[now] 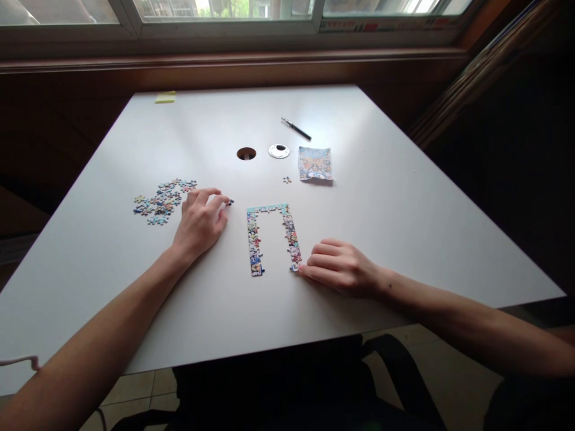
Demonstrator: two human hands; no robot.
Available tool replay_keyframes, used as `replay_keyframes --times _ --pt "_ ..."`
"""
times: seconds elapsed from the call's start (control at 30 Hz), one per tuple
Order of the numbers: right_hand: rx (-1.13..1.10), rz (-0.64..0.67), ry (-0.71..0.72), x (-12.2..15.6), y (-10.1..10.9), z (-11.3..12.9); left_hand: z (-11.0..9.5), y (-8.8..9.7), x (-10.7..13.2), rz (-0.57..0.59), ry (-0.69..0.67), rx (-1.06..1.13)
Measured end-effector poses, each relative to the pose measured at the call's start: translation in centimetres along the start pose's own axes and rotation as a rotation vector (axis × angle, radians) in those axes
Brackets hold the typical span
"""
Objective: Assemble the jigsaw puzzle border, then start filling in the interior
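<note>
On the white table lies a partly joined jigsaw puzzle frame (254,242), with a top row and two sides of small colourful pieces. My right hand (341,266) rests at its lower right, fingers curled, with the index fingertip and thumb on a corner puzzle piece (294,269). My left hand (202,218) is between the frame and a loose heap of puzzle pieces (162,203). Its thumb and index finger are apart, and the index fingertip touches a small dark puzzle piece (230,202) lying beyond it.
Beyond the frame are a few loose pieces (287,179), a printed packet (315,164), a black pen (296,129), a round metal cover (279,151) and a cable hole (247,154). Yellow sticky notes (165,97) lie at the far edge. A window (224,12) stands behind the table.
</note>
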State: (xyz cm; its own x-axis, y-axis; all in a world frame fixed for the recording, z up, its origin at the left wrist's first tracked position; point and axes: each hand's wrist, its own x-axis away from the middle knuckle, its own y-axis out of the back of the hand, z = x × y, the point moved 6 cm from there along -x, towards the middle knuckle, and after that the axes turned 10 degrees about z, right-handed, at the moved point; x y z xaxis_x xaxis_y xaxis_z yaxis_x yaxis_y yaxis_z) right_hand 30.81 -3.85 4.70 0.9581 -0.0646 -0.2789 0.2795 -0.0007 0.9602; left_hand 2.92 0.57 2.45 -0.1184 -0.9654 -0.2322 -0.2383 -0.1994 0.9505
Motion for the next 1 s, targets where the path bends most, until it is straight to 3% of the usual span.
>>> replay_keyframes --times 0.7,1.0 --pt "-0.029 -0.009 -0.068 0.4 -0.6 -0.6 0.1 -0.1 0.0 0.012 0.001 0.022" --pt "-0.167 -0.064 -0.096 0.4 -0.9 -1.1 0.0 0.0 0.1 0.008 -0.003 0.009"
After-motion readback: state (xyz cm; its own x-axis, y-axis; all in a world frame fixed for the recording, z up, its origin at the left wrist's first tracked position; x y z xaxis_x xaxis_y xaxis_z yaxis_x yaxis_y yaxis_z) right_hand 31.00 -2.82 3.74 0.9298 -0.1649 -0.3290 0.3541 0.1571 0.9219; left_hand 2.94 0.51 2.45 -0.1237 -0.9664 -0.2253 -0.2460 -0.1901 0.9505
